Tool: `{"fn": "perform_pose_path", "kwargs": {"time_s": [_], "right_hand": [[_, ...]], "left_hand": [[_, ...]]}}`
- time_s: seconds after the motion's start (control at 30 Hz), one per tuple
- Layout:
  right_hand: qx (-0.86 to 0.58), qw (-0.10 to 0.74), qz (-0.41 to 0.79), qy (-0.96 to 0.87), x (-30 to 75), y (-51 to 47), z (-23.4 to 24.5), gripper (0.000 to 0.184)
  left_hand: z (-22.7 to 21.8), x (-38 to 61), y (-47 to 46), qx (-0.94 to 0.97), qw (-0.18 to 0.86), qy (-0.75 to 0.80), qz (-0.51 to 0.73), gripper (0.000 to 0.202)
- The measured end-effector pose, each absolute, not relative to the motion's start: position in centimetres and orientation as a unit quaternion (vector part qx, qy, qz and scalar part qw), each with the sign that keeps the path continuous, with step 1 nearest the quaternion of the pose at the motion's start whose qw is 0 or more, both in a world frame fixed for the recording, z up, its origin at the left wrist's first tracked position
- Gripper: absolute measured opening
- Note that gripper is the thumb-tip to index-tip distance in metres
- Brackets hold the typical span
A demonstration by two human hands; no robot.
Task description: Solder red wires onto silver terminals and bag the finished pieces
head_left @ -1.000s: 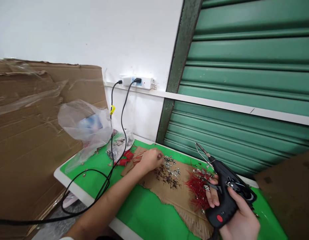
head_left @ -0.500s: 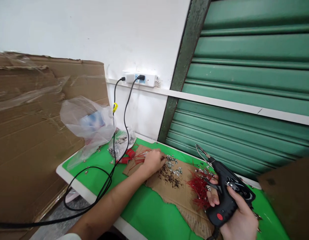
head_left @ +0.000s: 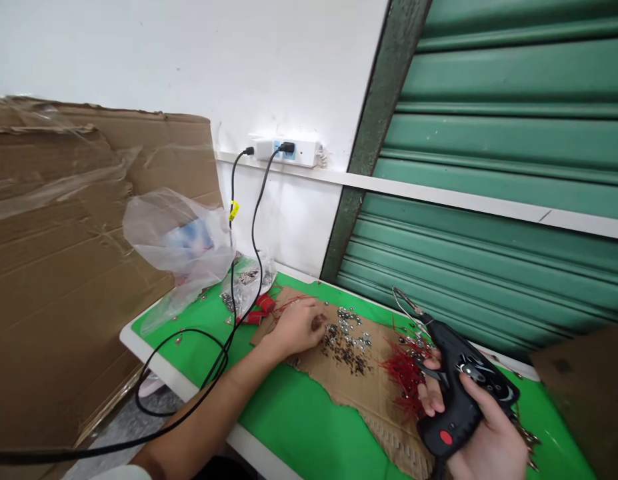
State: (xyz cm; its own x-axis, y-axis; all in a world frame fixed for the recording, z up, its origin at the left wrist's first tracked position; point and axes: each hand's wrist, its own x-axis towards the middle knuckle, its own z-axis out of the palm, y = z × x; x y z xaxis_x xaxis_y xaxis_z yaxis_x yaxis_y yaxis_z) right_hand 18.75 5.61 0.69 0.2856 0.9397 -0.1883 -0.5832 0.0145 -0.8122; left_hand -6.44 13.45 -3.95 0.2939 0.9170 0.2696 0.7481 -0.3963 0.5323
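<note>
My right hand [head_left: 481,433] grips a black soldering gun [head_left: 451,387] with a red button; its metal tip points up and left above a heap of red wires [head_left: 406,377]. My left hand [head_left: 299,327] reaches across the torn cardboard sheet [head_left: 333,380] with its fingers curled and pinched at the edge of a scatter of small silver metal parts [head_left: 351,333]. I cannot make out what the pinch holds. The cardboard lies on the green table top [head_left: 299,427].
Two black cords [head_left: 229,267] run from a white wall power strip [head_left: 289,152] down over the table's left edge. A clear plastic bag [head_left: 181,243] and a small bag of metal parts [head_left: 246,287] sit at the back left. Large cardboard sheets lean at left; another cardboard [head_left: 586,393] stands at right.
My left hand has drawn back slightly from the silver parts, with its fingers curled. The view has shifted a little; the soldering gun stays in my right hand.
</note>
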Motion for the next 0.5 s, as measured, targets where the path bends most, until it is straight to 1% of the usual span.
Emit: {"fn": "perform_pose_path", "kwargs": {"time_s": [0.1, 0.23, 0.5], "right_hand": [[-0.428, 0.674, 0.566, -0.204, 18.6, 5.7, 0.7, 0.039], [-0.435, 0.663, 0.576, -0.199, 18.5, 5.6, 0.7, 0.035], [-0.44, 0.656, 0.575, -0.213, 18.4, 5.6, 0.1, 0.043]], "left_hand": [[-3.8, -5.9, 13.0, 0.791, 0.173, 0.538, 0.234, 0.021], [-4.0, -5.5, 12.9, 0.82, 0.181, 0.512, 0.183, 0.023], [-4.2, -4.6, 13.2, 0.826, 0.186, 0.506, 0.163, 0.018]]}}
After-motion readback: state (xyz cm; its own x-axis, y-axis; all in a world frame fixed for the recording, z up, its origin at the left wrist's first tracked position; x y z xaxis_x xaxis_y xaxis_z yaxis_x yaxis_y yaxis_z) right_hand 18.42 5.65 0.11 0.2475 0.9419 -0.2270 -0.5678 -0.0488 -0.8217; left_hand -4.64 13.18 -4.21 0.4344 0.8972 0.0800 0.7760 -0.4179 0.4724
